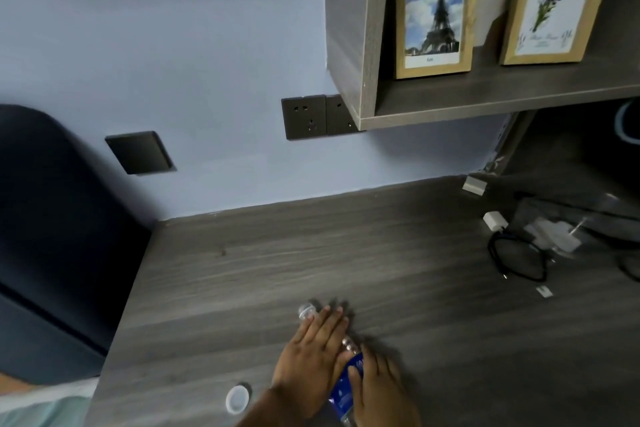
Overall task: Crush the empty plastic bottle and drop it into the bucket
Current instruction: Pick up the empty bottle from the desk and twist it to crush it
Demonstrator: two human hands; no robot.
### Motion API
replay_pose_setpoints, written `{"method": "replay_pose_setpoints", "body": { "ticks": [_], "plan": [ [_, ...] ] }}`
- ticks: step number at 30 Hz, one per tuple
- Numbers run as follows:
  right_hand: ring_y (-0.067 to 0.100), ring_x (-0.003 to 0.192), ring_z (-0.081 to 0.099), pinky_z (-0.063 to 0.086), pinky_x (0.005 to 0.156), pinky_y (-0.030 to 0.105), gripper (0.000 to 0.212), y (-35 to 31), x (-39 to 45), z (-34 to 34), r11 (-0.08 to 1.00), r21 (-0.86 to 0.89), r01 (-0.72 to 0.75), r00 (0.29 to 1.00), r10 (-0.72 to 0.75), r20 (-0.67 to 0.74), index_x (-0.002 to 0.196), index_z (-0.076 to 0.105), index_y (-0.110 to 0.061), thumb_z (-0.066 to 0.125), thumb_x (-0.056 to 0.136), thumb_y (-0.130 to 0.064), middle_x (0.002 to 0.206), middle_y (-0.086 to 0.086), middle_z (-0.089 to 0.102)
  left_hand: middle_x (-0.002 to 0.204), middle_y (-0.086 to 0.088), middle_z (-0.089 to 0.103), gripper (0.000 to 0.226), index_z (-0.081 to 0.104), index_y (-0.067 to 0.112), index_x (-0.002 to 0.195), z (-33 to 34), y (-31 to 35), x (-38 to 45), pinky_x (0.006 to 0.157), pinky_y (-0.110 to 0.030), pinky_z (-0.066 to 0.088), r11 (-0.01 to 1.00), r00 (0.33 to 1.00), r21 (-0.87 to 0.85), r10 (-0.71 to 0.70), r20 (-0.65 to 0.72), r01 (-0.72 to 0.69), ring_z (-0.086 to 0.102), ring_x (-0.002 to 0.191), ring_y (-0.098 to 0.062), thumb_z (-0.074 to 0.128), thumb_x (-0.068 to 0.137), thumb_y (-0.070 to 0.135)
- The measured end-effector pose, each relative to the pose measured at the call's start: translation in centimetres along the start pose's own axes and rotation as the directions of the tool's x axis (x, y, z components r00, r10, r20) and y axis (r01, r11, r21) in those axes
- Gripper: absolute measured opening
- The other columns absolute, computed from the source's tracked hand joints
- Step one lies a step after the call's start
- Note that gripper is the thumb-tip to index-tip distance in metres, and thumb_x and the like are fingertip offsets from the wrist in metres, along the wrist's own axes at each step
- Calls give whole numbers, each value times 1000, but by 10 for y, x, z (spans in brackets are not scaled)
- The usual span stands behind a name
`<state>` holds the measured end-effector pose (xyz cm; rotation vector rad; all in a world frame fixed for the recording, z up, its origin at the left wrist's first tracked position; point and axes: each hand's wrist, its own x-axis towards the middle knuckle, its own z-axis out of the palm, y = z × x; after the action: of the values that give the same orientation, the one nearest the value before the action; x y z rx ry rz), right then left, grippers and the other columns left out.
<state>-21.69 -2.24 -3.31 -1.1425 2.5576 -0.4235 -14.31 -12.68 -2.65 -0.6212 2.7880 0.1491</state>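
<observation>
The right hand (381, 395) and left hand (311, 354), both flat, press a clear plastic bottle with blue label (346, 388) lying near on the grey wood desk (346, 253). Uncapped (white round cap (237, 399) lies left), it could squirt dregs or roll sideways.

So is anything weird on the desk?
Yes. The plastic bottle lies on its side under the left hand and right hand, which press on it. A white cap sits apart on the desk, leaving the bottle uncapped.

Left hand (311, 354) and right hand (377, 388) bare, fingernails (338, 309) short. Left forearm (258, 411) unsleeved. Pale green garment (45, 409) at lower-left edge.
</observation>
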Motion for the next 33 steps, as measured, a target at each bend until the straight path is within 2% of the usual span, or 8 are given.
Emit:
{"method": "replay_pose_setpoints", "body": {
  "ticks": [3,5,10,15,20,24,28,33],
  "plan": [
    [13,72,74,38,84,-4,85,-1,-11,0,996,-84,28,992,-38,-120,70,77,3,4,99,-32,74,8,79,119,12,68,60,66,26,113,-7,1,1,111,-31,6,1000,999,18,11,-34,-11,60,114,-5,13,93,48],
    [14,103,59,0,108,-2,98,-5,-12,3,998,-30,58,952,-64,-298,66,77,3,-6,97,-40,70,8,78,137,6,55,63,52,21,129,-8,-3,6,119,-38,6,999,997,5,46,-59,-46,45,130,-9,15,87,51],
    [16,61,75,51,70,11,83,-2,-4,6,994,-71,79,965,-95,-245,59,76,2,9,97,-30,63,10,77,154,-2,27,57,29,13,142,-13,-5,32,119,-37,3,963,946,97,264,-190,-250,13,145,-15,15,94,42],
    [-7,141,-6,-6,113,8,88,12,4,26,981,-33,189,919,-188,-346,66,76,4,6,99,-38,85,17,78,142,3,49,52,47,19,133,2,-10,45,117,-38,23,938,924,138,339,-177,-318,37,136,-11,25,90,40],
    [9,146,0,39,95,33,68,17,21,53,982,-144,120,884,-172,-434,79,74,-2,12,99,-25,79,18,78,128,7,62,51,60,19,120,34,-11,46,104,-28,24,919,909,128,390,-149,-374,55,122,-8,38,81,44],
    [6,146,-3,35,72,35,61,14,19,55,986,-136,95,864,-150,-480,96,63,-7,10,98,-37,133,23,55,131,5,60,51,58,18,123,31,-12,45,106,-31,30,905,873,210,415,-257,-369,53,123,-9,36,84,43],
    [30,91,73,47,69,38,63,17,13,46,974,-201,103,891,-180,-418,93,66,-14,11,96,-44,82,15,78,128,7,63,53,60,20,121,19,-15,45,100,-27,48,855,844,278,497,-202,-437,54,122,-8,33,84,46],
    [27,138,14,40,79,39,92,25,8,53,960,-279,-15,891,-113,-440,86,77,-1,-2,94,-48,90,15,78,131,7,60,56,58,21,124,17,-15,46,100,-31,46,845,845,307,503,-180,-438,52,124,-7,36,83,52]
  ]
}}
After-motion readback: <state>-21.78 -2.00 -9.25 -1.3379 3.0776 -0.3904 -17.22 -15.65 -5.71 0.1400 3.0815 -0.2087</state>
